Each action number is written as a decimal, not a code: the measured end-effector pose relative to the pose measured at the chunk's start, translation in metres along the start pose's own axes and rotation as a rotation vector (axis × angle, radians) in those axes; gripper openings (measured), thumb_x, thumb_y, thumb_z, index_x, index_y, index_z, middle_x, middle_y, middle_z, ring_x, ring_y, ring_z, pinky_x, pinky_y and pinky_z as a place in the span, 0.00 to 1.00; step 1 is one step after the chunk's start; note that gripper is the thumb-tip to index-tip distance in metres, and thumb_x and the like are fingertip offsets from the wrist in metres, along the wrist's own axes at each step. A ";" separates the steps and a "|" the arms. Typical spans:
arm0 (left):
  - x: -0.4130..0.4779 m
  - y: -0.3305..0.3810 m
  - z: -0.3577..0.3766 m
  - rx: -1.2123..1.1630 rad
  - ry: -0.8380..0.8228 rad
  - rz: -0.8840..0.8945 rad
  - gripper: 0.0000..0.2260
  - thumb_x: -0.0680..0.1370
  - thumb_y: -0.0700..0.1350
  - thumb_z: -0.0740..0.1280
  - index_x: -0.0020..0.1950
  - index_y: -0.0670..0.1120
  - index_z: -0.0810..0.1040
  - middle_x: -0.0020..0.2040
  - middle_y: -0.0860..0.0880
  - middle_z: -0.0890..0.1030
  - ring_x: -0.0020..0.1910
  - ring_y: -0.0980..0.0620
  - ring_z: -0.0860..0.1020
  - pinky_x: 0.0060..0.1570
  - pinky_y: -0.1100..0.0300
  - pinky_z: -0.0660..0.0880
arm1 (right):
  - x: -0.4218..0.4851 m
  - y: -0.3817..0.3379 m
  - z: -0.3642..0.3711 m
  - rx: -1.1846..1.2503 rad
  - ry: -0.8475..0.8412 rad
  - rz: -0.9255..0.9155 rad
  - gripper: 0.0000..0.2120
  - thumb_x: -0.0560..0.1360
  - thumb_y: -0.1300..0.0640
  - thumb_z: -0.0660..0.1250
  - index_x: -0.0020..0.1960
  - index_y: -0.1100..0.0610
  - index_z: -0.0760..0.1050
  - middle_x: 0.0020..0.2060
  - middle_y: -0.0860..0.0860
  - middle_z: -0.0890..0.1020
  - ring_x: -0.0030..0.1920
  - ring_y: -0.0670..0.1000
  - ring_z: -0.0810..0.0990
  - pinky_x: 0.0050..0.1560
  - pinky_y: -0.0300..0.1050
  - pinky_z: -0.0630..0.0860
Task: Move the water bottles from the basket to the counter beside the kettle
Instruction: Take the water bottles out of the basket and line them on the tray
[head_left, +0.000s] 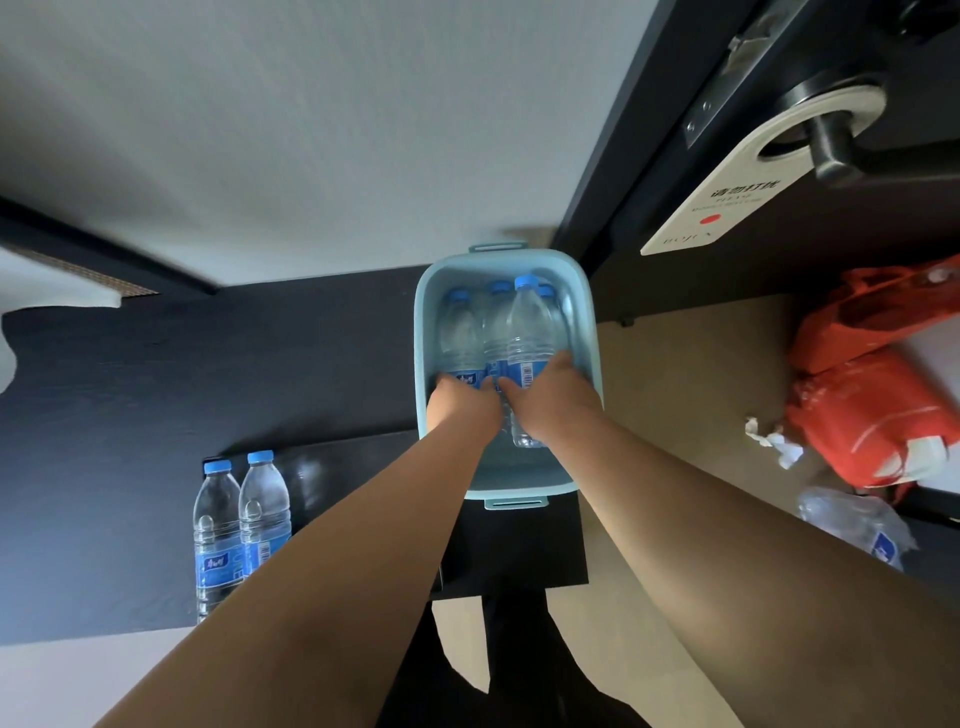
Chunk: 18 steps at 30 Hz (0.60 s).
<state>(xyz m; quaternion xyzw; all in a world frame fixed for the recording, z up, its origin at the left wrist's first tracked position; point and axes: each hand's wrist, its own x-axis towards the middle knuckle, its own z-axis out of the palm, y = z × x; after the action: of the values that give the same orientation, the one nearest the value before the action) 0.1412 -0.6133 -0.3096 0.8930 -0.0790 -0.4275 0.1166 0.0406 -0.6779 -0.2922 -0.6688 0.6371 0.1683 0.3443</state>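
Observation:
A light blue basket (589, 332) sits in the middle of the view, holding several clear water bottles with blue caps and blue labels. Both my hands reach down into it. My left hand (460, 402) wraps around the leftmost bottle (460, 332) at its label. My right hand (553, 397) grips the raised bottle (527, 332), which stands higher than the others. Two more bottles (241, 525) stand side by side on the dark counter (130, 415) at the lower left. No kettle is in view.
A dark door with a lever handle (836, 150) and a white door hanger (748, 176) is at the upper right. An orange plastic bag (872, 410), crumpled white paper (771, 441) and a crushed bottle (857, 525) lie on the tan floor at right.

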 end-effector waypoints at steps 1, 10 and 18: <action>0.002 -0.001 0.000 -0.004 0.003 0.001 0.19 0.82 0.58 0.66 0.59 0.44 0.68 0.42 0.50 0.73 0.33 0.50 0.72 0.34 0.56 0.69 | 0.000 0.000 0.000 0.001 0.003 0.000 0.41 0.76 0.31 0.71 0.74 0.60 0.64 0.65 0.60 0.80 0.61 0.63 0.82 0.53 0.53 0.80; 0.013 -0.004 -0.003 0.006 -0.067 0.015 0.25 0.80 0.64 0.66 0.60 0.43 0.66 0.46 0.46 0.77 0.38 0.46 0.79 0.35 0.55 0.73 | -0.004 -0.001 0.001 0.077 0.052 0.028 0.37 0.77 0.33 0.72 0.71 0.58 0.65 0.61 0.58 0.81 0.56 0.61 0.85 0.44 0.49 0.79; 0.011 -0.007 -0.006 -0.128 -0.074 0.030 0.25 0.79 0.62 0.69 0.63 0.44 0.70 0.52 0.45 0.80 0.45 0.44 0.81 0.48 0.49 0.80 | -0.010 0.000 -0.011 0.283 0.052 0.044 0.32 0.77 0.40 0.75 0.69 0.57 0.66 0.55 0.55 0.81 0.50 0.59 0.86 0.49 0.58 0.87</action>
<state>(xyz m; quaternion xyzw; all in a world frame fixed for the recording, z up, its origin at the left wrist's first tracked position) 0.1533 -0.6079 -0.3157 0.8660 -0.0691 -0.4627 0.1768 0.0365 -0.6783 -0.2780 -0.6037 0.6776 0.0670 0.4147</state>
